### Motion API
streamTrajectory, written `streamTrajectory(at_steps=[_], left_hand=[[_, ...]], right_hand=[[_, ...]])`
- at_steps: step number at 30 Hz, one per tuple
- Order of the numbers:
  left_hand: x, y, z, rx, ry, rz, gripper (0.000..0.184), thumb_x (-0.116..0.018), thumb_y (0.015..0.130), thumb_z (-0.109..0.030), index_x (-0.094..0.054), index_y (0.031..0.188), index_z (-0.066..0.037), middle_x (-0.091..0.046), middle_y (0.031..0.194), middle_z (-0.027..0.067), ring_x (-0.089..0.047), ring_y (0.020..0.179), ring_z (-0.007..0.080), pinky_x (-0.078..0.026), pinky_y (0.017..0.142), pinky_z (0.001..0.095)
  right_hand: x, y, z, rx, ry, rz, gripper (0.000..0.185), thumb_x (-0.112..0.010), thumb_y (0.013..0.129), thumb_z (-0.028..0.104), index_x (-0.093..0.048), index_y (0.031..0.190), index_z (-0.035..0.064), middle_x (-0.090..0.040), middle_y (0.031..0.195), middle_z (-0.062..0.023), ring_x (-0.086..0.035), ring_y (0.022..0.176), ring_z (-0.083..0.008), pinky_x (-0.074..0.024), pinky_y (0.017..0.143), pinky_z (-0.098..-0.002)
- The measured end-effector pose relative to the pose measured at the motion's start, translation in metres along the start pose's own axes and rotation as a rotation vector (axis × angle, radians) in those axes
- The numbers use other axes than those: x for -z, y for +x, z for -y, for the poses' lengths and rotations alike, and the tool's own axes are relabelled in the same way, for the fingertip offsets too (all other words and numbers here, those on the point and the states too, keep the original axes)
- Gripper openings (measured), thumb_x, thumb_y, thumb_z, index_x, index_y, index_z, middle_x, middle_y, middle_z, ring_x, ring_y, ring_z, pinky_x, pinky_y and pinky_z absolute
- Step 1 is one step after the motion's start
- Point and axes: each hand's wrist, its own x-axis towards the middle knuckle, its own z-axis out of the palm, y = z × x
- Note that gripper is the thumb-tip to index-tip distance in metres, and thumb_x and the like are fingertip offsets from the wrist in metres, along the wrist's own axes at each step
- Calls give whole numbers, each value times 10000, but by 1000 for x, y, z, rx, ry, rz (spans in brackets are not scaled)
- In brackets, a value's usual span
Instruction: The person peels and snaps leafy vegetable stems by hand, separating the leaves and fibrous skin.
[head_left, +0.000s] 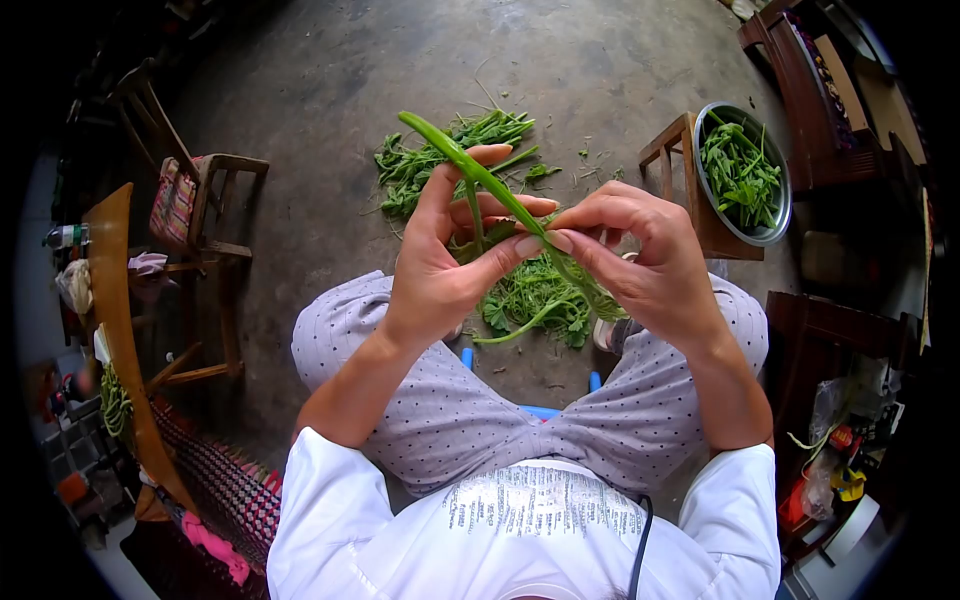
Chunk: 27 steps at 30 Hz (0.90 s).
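In front of my chest I hold a long green vine stem (470,168), slanting from upper left to lower right. My left hand (425,270) is closed around it, thumb and fingers pinching its middle. With thumb and forefinger together, my right hand (650,245) pinches at the stem's lower end; thin strands hang below that pinch. Beyond my hands, a pile of leafy green stems (400,175) lies on the floor. Between my feet, below the hands, is a heap of thin green scraps and leaves (540,295).
On the right, a metal basin (786,200) of cut green stems (738,170) rests on a wooden stool (725,243). A wooden chair (225,160) stands at left, near a wooden table edge (125,300). Dark furniture (840,330) lines the right side.
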Motion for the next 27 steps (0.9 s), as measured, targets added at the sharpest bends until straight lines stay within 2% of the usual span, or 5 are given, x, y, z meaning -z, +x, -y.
streamTrajectory(at_steps=[4,6,21,23,27], left_hand=[[0,0,0,-13,58,16,594,-637,816,31,-335,1316,-80,-641,1061,161,-626,994,206,-501,869,313],[0,-1,1,-12,55,16,599,-637,815,32,-334,1318,-82,-641,1062,159,-627,993,206,-503,868,313],[2,0,5,-50,121,-33,583,-710,785,-44,-405,1281,-71,-612,948,52,-616,882,122,-494,771,238],[2,-1,2,106,68,-69,576,-717,787,-69,-408,1273,-59,-606,937,54,-612,859,117,-495,746,231],[-1,1,-1,148,-57,-85,566,-708,795,-62,-402,1270,-40,-603,918,57,-612,851,120,-498,737,230]], right_hand=[[-2,-1,1,41,-21,-11,98,-682,780,42,-676,874,14,-600,743,-45,-536,643,-103,-398,555,-236],[-2,0,4,48,-74,-29,75,-672,771,48,-670,835,8,-608,733,-96,-615,648,-187,-489,567,-287],[-10,-2,5,40,-111,-63,109,-645,747,39,-580,816,-15,-569,768,-118,-590,664,-220,-480,606,-312],[-12,-2,6,53,-110,-70,113,-643,750,39,-577,825,-15,-566,770,-119,-586,662,-219,-478,608,-313],[-12,-2,2,45,-33,-110,109,-634,776,52,-572,839,-11,-556,758,-96,-564,651,-171,-462,601,-279]])
